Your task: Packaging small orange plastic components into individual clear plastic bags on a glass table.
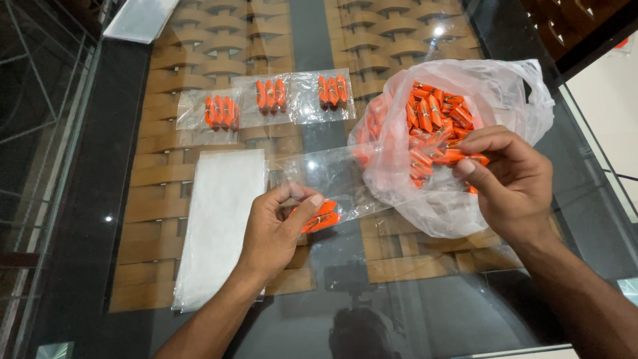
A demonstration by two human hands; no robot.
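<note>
Orange wrapped candies (435,123) fill a large thin plastic bag (512,93) lying open on the glass table (86,219), too many and too heaped to count. The right hand (512,183) reaches into the bag's mouth, thumb and fingers pinched on one or two candies; the exact number there cannot be told. The left hand (276,229) holds a small clear pouch (325,176) by its lower end, thumb pressed over two orange candies (320,216) already inside it; the pouch's open end lies toward the big bag. Farther back on the table lie three filled pouches side by side: the left one (209,113) shows about four candies, the middle one (269,96) three, the right one (325,93) three. Beside the left hand rests one stack of empty clear pouches (219,226), flat on the glass
</note>
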